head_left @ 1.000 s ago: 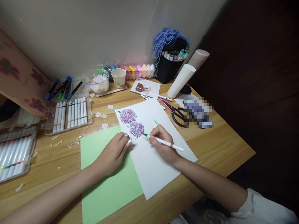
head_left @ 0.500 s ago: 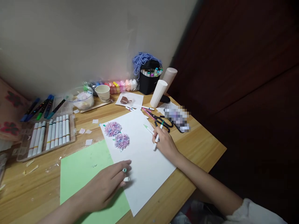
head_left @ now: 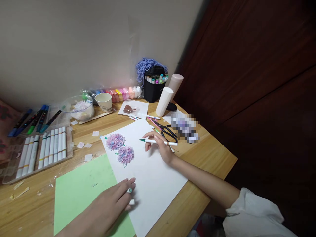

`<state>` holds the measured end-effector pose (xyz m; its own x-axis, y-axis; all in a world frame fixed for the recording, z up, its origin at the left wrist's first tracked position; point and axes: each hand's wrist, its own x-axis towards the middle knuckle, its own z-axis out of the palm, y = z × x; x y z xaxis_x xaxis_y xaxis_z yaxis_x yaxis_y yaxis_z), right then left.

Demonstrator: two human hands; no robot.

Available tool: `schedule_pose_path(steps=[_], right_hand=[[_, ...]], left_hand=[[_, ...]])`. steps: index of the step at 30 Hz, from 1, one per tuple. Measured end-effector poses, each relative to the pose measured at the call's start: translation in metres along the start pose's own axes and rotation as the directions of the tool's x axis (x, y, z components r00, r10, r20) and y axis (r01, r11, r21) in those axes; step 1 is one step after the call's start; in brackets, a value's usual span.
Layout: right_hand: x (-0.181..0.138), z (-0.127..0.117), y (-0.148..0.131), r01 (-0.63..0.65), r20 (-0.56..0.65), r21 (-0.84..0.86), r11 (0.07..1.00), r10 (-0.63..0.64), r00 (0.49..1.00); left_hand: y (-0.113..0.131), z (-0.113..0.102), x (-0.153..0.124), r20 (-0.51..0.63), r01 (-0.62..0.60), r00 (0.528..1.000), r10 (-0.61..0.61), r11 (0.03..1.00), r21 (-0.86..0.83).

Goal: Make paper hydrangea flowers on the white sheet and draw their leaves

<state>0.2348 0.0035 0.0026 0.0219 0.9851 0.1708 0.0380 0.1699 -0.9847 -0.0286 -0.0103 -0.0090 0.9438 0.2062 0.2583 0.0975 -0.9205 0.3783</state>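
Note:
In my right hand is a white marker with a dark green tip, held level above the paper and pointing left toward the flowers. Just behind those fingers a bit of light green shows, partly hidden. My left hand rests at the lower left edge of the white paper, with two marker caps gripped between its fingers. Two round pink, purple and blue textured flowers sit on the paper's upper left, with small green leaf outlines beside them.
Beneath the white sheet lies green paper. Black scissors lie behind my right hand. An open marker case stands left, a paper cup and a bowl of scraps behind. A black marker bag and white tube stand farther back.
My right hand has swung its dark green marker from nearly upright to level, tip now left, and shifted slightly left over the paper. My left hand still holds the caps. The view has shifted slightly.

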Motion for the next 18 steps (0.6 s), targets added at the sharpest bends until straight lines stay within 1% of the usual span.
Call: schedule_pose_path(steps=[2,3,5,7,10,13,16,18], right_hand=[[0.009,0.005,0.004,-0.056,0.069,0.168,0.984,0.045,0.997],[0.012,0.008,0.007,-0.107,0.112,0.215,0.971,0.084,0.990],[0.017,0.014,0.012,-0.214,0.179,0.243,0.946,0.174,0.968],[0.018,0.019,0.017,-0.281,0.208,0.232,0.931,0.235,0.949],[0.015,0.025,0.020,-0.302,0.223,0.171,0.938,0.262,0.939],[0.009,0.027,0.018,-0.297,0.220,0.022,0.955,0.285,0.933],[0.005,0.027,0.015,-0.229,0.163,-0.169,0.959,0.257,0.953],[0.004,0.027,0.015,-0.187,0.105,-0.245,0.951,0.218,0.970]], left_hand=[[0.000,-0.001,0.001,0.018,0.011,1.000,-0.011,1.000,-0.002],[0.000,-0.002,0.001,0.028,0.019,0.999,-0.019,1.000,-0.011],[0.000,-0.003,0.002,0.046,0.039,0.998,-0.036,0.998,-0.046],[0.000,-0.004,0.003,0.067,0.057,0.996,-0.051,0.994,-0.088],[0.000,-0.005,0.004,0.087,0.069,0.995,-0.056,0.986,-0.152],[0.000,-0.006,0.004,0.088,0.074,0.994,-0.058,0.978,-0.194],[0.000,-0.006,0.004,0.084,0.078,0.995,-0.061,0.974,-0.212],[0.000,-0.006,0.004,0.082,0.080,0.995,-0.063,0.972,-0.221]])
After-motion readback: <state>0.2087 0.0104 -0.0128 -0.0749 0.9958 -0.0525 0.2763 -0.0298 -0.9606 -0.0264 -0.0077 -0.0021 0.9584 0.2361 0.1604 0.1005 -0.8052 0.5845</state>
